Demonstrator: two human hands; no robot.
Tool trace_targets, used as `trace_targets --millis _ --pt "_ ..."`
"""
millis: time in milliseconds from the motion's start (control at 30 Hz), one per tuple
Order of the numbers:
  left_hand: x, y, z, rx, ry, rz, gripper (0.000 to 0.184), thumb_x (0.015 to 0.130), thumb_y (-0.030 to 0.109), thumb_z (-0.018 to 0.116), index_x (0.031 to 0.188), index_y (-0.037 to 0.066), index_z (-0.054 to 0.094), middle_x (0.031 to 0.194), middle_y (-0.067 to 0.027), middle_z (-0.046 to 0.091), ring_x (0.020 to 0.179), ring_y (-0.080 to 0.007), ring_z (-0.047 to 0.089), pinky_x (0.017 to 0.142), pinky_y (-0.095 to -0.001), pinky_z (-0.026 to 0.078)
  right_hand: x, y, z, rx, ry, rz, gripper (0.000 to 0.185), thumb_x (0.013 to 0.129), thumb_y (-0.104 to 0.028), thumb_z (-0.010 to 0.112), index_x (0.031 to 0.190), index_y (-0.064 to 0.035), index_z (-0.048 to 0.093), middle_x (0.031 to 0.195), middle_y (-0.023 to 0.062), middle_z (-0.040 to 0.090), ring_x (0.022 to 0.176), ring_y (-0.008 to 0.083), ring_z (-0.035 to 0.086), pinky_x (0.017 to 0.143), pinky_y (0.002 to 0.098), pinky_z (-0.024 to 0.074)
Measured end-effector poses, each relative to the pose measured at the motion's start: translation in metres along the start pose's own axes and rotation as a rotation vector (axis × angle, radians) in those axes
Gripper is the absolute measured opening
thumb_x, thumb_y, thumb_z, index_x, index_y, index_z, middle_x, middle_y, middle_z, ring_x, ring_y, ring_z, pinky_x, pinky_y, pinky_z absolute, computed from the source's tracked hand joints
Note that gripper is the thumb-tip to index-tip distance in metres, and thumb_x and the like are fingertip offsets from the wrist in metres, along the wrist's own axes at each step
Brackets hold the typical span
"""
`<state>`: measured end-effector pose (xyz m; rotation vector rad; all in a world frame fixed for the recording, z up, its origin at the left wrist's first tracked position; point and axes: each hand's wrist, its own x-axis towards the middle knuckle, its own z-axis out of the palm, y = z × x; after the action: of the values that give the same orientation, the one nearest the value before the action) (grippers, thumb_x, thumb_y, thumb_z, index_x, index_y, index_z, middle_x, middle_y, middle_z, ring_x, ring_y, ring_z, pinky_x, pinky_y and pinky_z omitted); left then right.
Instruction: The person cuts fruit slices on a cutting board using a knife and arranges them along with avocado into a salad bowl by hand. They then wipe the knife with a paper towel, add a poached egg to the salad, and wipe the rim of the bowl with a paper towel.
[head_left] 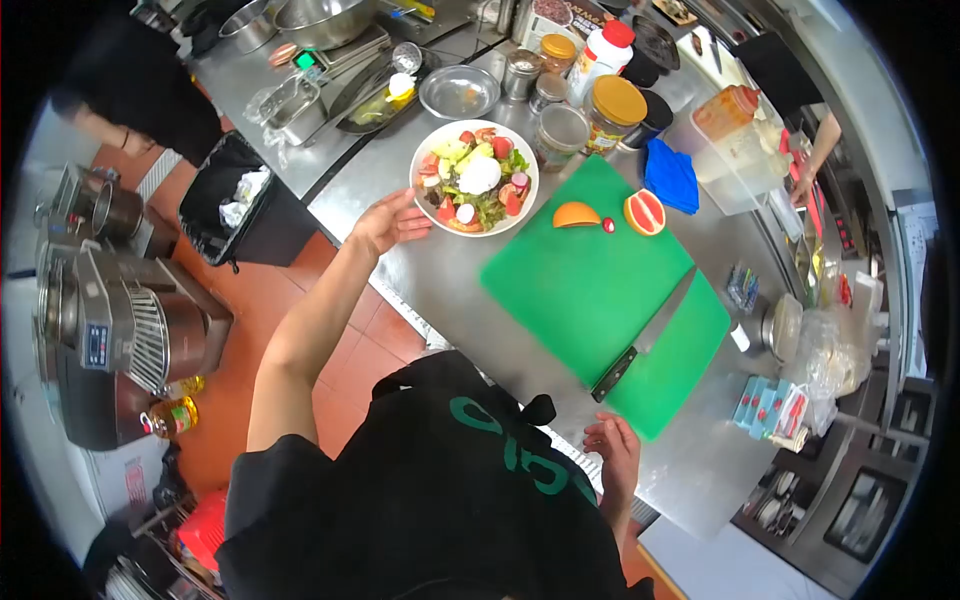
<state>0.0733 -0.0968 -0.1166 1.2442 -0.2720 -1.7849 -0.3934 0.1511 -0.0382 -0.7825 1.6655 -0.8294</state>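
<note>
A white bowl of salad (pixel 474 232) stands on the steel counter, filled with leaves, tomato pieces, radish and a round white mound in the middle. My left hand (pixel 393 221) is at the bowl's left rim, its fingers stretched out and seemingly touching the side. Close to the near corner of the green cutting board (pixel 560 290), my right hand (pixel 614 447) hangs with loosely bent fingers and nothing visible in them. A knife with a black handle (pixel 615 375) lies across the board. Further up are a grapefruit half (pixel 645 213), a cut grapefruit piece (pixel 576 215) and a small radish piece (pixel 608 225).
Jars (pixel 615 105) and a red-capped white container (pixel 603 58) crowd the back of the counter, near a metal bowl (pixel 459 92) and a blue cloth (pixel 671 177). A black bin (pixel 270 215) stands left of the counter. Other people are at left and far right.
</note>
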Motion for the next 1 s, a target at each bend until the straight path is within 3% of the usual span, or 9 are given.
trace_targets --millis 100,233,367,433,633,767,900,1000 --pt "0.011 0.000 -0.004 0.004 -0.190 -0.017 0.051 0.088 0.022 0.059 0.131 0.007 0.035 0.105 -0.0184 0.061 0.092 -0.0301 0.063 0.082 -0.0450 0.052 -0.015 -0.054 0.042 0.082 -0.144 0.040 0.027 0.092 -0.021 0.050 0.106 0.0011 0.056 0.082 0.0095 0.062 0.068 0.0130 0.058 0.062 0.0249 0.0479" --pt "0.003 0.001 0.009 -0.032 -0.208 0.071 0.060 0.081 0.004 0.063 0.133 0.007 0.033 0.107 -0.0183 0.060 0.092 -0.0321 0.064 0.085 -0.0483 0.052 -0.013 -0.051 0.048 0.051 -0.169 0.056 0.027 0.092 -0.021 0.051 0.107 0.0004 0.056 0.083 0.0107 0.063 0.070 0.0144 0.059 0.062 0.0252 0.0479" --pt "0.024 -0.004 0.004 -0.010 -0.268 0.084 0.061 0.077 -0.004 0.060 0.132 0.006 0.034 0.106 -0.0197 0.060 0.090 -0.0336 0.064 0.081 -0.0501 0.053 -0.004 -0.052 0.047 -0.008 -0.168 0.019 0.026 0.092 -0.021 0.051 0.108 -0.0003 0.056 0.084 0.0109 0.064 0.070 0.0146 0.061 0.062 0.0257 0.0485" --pt "0.026 -0.005 0.001 0.006 -0.146 0.092 0.059 0.076 -0.008 0.054 0.130 0.005 0.036 0.105 -0.0216 0.060 0.086 -0.0345 0.065 0.074 -0.0484 0.057 0.001 -0.060 0.045 -0.025 -0.209 -0.021 0.026 0.092 -0.020 0.051 0.108 -0.0002 0.056 0.084 0.0105 0.064 0.069 0.0145 0.061 0.061 0.0261 0.0489" --pt "-0.023 -0.003 0.007 0.146 -0.149 0.110 0.058 0.076 -0.007 0.051 0.131 0.002 0.035 0.106 -0.0229 0.060 0.082 -0.0333 0.066 0.068 -0.0440 0.059 0.020 -0.063 0.024 0.021 -0.180 -0.082 0.025 0.092 -0.019 0.051 0.108 -0.0002 0.056 0.083 0.0099 0.064 0.068 0.0132 0.060 0.060 0.0259 0.0487" --pt "-0.054 -0.013 0.022 0.176 -0.266 0.102 0.064 0.073 -0.004 0.056 0.133 0.002 0.035 0.111 -0.0207 0.059 0.092 -0.0337 0.064 0.072 -0.0457 0.058 0.042 -0.074 0.004 0.055 -0.138 -0.158 0.025 0.092 -0.020 0.052 0.106 -0.0001 0.057 0.081 0.0093 0.064 0.067 0.0128 0.060 0.059 0.0257 0.0485" --pt "-0.073 -0.032 0.071 0.193 -0.324 -0.010 0.066 0.070 -0.003 0.062 0.132 0.005 0.040 0.113 -0.0199 0.058 0.093 -0.0322 0.063 0.074 -0.0432 0.057 0.084 -0.137 -0.022 -0.020 -0.052 -0.272 0.028 0.091 -0.024 0.054 0.106 -0.0003 0.057 0.082 0.0086 0.064 0.068 0.0120 0.059 0.057 0.0255 0.0483" --pt "-0.068 -0.053 0.113 0.278 -0.425 -0.093 0.062 0.073 -0.006 0.060 0.130 0.007 0.042 0.111 -0.0183 0.059 0.091 -0.0311 0.064 0.072 -0.0424 0.058 0.109 -0.223 -0.025 -0.056 -0.113 -0.530 0.030 0.091 -0.026 0.055 0.109 -0.0021 0.057 0.087 0.0080 0.064 0.068 0.0120 0.058 0.057 0.0249 0.0479"
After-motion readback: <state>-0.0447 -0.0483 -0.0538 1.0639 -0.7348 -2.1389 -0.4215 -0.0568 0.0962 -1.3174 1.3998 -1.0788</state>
